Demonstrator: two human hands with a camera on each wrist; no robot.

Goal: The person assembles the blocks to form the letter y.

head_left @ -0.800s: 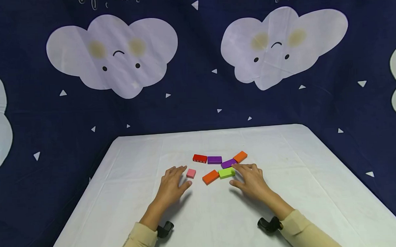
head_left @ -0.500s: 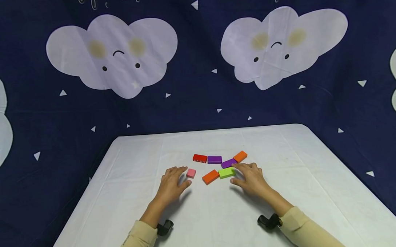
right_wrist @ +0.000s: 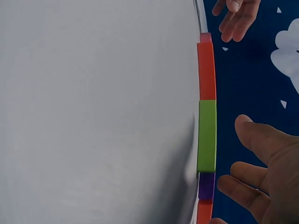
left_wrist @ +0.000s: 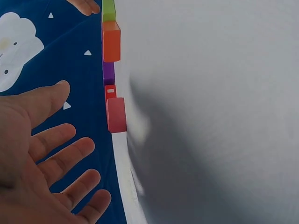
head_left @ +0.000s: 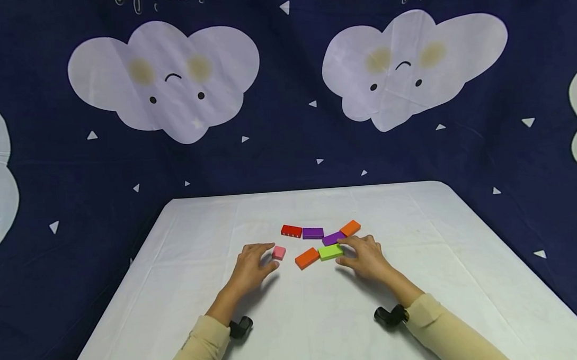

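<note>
The left hand point(head_left: 250, 267) and right hand point(head_left: 366, 258) hover, fingers loosely spread, holding nothing; the pink block point(head_left: 279, 253) lies just beside the left, the green block point(head_left: 330, 252) beside the right; light pinches on opposite sides likely suit both

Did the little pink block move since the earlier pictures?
No. In the head view, the pink block looks to be in the same spot, judged against the white table's far edge.

soft shadows mark the brightly lit table point(head_left: 303, 317); wrist views look dimmer.
</note>
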